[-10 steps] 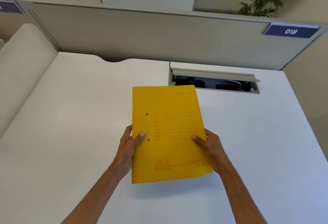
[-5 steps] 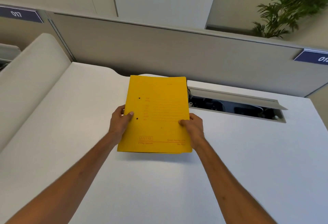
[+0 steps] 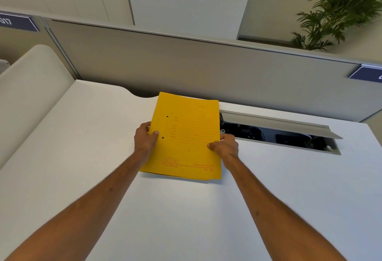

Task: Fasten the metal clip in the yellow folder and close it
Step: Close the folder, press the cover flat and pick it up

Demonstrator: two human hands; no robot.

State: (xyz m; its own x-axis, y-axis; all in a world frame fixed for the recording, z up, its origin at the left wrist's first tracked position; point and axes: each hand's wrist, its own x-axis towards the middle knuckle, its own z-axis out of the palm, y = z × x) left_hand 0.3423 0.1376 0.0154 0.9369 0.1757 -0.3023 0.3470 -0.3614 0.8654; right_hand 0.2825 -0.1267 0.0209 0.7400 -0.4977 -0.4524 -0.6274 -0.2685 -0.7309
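Note:
The yellow folder point(image 3: 186, 136) is closed, front cover up, with red print and two small dark holes near its left edge. It is held far out over the white desk point(image 3: 103, 157), its near edge low by the surface. My left hand point(image 3: 144, 138) grips the left edge, thumb on the cover. My right hand point(image 3: 225, 147) grips the right edge, thumb on top. The metal clip is hidden inside the folder.
An open cable tray point(image 3: 279, 134) with a raised lid lies in the desk right of the folder. A grey partition point(image 3: 206, 64) runs along the far edge. A plant point(image 3: 334, 8) stands behind it at the right. A cream side panel point(image 3: 31, 87) borders the left.
Both hands have carried the closed folder away from me toward the partition, arms stretching out. The view has tilted upward.

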